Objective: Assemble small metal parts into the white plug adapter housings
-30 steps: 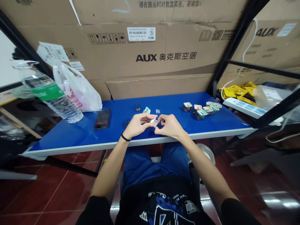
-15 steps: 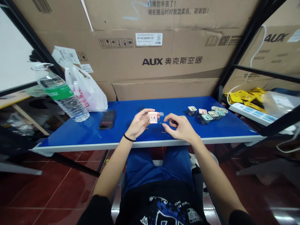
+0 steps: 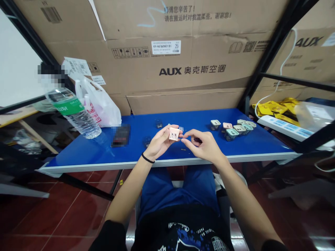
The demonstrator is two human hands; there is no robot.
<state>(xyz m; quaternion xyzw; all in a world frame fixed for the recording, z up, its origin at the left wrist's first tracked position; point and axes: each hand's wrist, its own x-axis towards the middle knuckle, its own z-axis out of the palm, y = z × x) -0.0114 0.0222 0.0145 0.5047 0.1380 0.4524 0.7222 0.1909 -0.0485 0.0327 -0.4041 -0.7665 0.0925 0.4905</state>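
My left hand (image 3: 160, 141) is closed on a small pale pink plug housing (image 3: 173, 134), its slotted open face turned up toward me. My right hand (image 3: 202, 143) is at the housing's right side, thumb and forefinger pinched together. Whatever lies between those fingertips is too small to make out. Something dark (image 3: 197, 139) shows under the curled fingers of this hand. Beyond my left hand sit a small dark block (image 3: 158, 123) and another dark piece (image 3: 147, 141). A tiny flat strip (image 3: 183, 149) lies on the table below the hands.
Several small blocks with pastel tops (image 3: 232, 133) stand to the right on the blue table (image 3: 125, 153). At left are a phone-like dark object (image 3: 121, 135), a water bottle (image 3: 78, 115) and a white plastic bag (image 3: 104, 108). A power strip (image 3: 285, 127) lies beyond the right side.
My left hand has moved slightly right and tilted the housing. The right fingertips are now closer to it. A thin piece seen at those fingertips before is no longer distinct.
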